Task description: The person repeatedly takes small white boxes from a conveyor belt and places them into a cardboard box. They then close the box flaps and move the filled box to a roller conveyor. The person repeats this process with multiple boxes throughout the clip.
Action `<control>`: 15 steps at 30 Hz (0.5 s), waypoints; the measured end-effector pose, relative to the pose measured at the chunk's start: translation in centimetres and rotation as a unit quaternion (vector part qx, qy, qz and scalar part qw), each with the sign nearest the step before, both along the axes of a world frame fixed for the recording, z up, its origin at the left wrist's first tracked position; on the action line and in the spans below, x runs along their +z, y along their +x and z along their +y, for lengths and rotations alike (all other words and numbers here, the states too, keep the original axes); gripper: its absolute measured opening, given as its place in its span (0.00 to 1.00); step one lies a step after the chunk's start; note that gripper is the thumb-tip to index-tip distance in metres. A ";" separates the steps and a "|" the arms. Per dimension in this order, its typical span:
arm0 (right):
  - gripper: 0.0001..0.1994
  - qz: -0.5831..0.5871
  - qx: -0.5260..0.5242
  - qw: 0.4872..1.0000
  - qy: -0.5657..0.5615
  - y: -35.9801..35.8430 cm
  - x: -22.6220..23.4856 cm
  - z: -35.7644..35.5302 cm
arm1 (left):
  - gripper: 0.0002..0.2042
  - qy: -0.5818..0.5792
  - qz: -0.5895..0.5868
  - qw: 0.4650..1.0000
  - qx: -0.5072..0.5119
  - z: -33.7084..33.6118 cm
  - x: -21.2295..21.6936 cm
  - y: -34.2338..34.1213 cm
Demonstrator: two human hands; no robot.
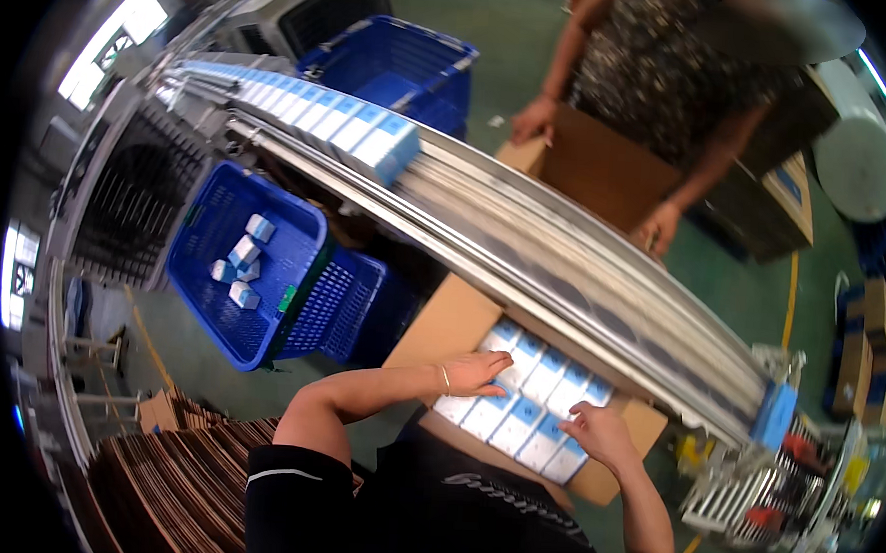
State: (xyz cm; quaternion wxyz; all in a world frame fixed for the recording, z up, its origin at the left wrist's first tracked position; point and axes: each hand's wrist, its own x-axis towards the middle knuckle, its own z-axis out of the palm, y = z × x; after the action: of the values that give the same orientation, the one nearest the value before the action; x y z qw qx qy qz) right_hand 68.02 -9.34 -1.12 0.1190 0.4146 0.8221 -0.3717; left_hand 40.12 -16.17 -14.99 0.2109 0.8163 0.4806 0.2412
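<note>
In front of me is an open brown carton [446, 322] with its flaps folded out. Rows of small white-and-blue boxes [521, 421] fill it, standing side by side. My left hand [475, 373], with a thin bracelet at its wrist, rests on the boxes at the carton's left side, fingers stretched out. On the right side my right hand [603, 433] is over the boxes by the right flap, its fingers loosely bent and apart. Neither hand visibly grips a box.
Beyond the carton a conveyor [526, 221] runs diagonally, carrying a row of white-and-blue boxes [341, 121]. A blue basket [310, 230] with several loose boxes stands left. Flattened cartons [172, 483] are stacked lower left. Across the conveyor a person holds an open carton [609, 170].
</note>
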 end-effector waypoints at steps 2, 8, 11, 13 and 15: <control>0.09 0.302 -0.241 0.922 -0.022 -2.4 1.3 2.5 | 0.25 -0.039 0.096 0.994 0.033 3.7 8.4 -4.6; 0.08 0.328 -0.412 0.827 0.198 -9.3 -3.5 7.6 | 0.24 0.265 0.168 0.805 0.504 14.8 12.3 -32.8; 0.07 0.252 -0.403 0.852 0.222 -9.8 -3.3 7.8 | 0.29 0.000 0.291 0.673 0.680 15.8 12.2 -44.0; 0.07 0.218 -0.404 0.857 0.234 -9.5 -3.4 8.3 | 0.34 -0.036 0.230 0.680 0.695 15.3 12.4 -45.8; 0.07 0.183 -0.398 0.869 0.232 -9.5 -3.3 8.4 | 0.41 -0.094 0.228 0.726 0.642 15.6 13.6 -46.7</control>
State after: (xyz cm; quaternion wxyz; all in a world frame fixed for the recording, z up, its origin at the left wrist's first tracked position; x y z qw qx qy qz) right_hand 58.51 -0.94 -4.40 -0.2907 0.6469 0.6571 -0.2553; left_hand -6.62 -0.53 -1.40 -0.0347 0.3195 0.9436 0.0789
